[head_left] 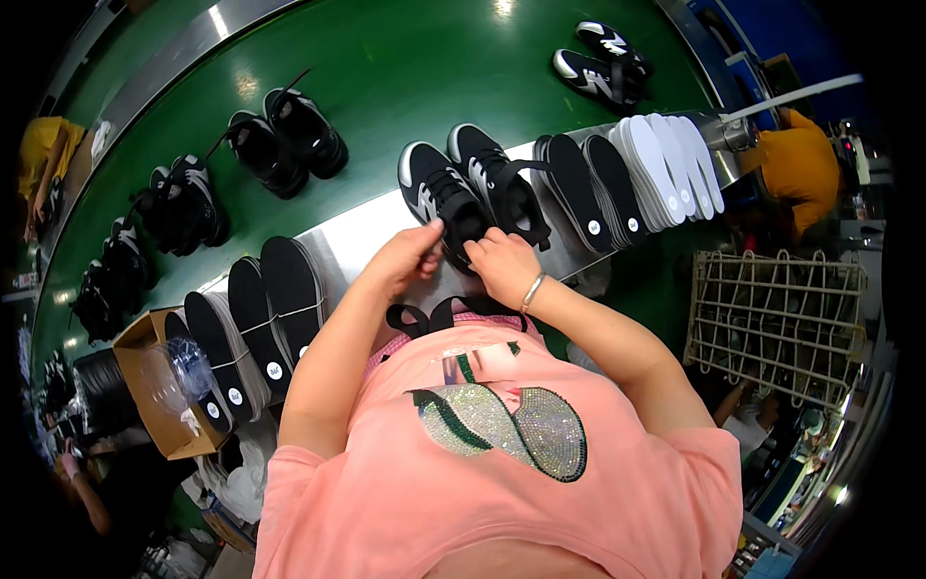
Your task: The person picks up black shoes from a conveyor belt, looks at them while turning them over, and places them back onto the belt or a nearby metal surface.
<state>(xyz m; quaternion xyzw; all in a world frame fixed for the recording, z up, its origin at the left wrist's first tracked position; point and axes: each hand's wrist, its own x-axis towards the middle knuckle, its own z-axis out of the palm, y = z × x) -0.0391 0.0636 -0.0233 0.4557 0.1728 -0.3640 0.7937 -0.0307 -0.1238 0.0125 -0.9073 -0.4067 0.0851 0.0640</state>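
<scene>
A pair of black sneakers with silver toes lies on the metal strip before me, toes pointing away. At the heel of the left sneaker point(431, 176), my right hand point(503, 265) is closed on the collar, fingertips at the shoe's opening. My left hand point(410, 259) is curled against the same shoe's left side, thumb by the collar; whatever its fingers hold is hidden. The right sneaker point(479, 154) stands close alongside, a dark lace or strap trailing from it to the right. Black insoles point(571, 183) lie in stacks just right of the pair.
White insoles point(666, 159) line up farther right. Banded black insole stacks point(289, 289) sit to my left, beside an open cardboard box point(159, 386) with clear plastic. More sneakers point(289, 140) stand across the green table point(405, 68). A wire rack point(776, 323) stands at right; other people work nearby.
</scene>
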